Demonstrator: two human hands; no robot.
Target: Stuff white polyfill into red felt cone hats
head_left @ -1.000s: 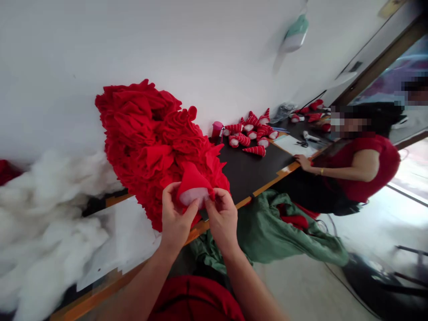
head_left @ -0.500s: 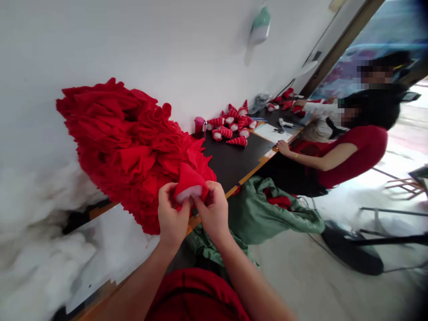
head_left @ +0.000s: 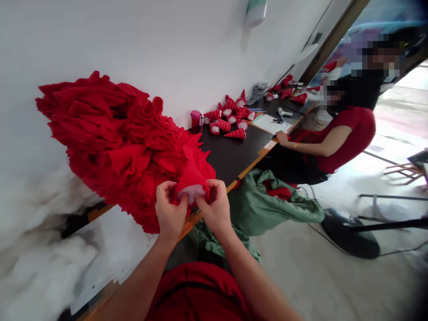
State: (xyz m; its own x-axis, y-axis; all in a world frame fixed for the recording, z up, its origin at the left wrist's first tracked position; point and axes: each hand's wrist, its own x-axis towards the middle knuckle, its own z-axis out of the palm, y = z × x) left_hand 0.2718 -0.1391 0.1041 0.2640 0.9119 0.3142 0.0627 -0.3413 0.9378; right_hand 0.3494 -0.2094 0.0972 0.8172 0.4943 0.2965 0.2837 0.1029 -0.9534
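Between my two hands is a red felt cone hat [head_left: 191,174] with white stuffing [head_left: 191,192] showing in its opening, which faces me. My left hand [head_left: 171,209] grips the rim on the left, its thumb pressed at the stuffing. On the other side, my right hand [head_left: 215,206] holds the rim in the same way, thumb inward. Just behind them rises a big heap of red felt pieces [head_left: 133,142], piled on the table against the wall.
White stuffing [head_left: 43,258] lies at the left. Several striped gnome-like cones [head_left: 230,117] and a pink-lidded container [head_left: 195,119] stand farther along the dark table [head_left: 230,156]. A co-worker in red [head_left: 347,142] sits at the right. Green cloth [head_left: 267,209] hangs below the table edge.
Both thumbs have pushed a little deeper at the stuffing, and the hat's opening looks wider. The view has shifted slightly. A person in the background has moved near the co-worker.
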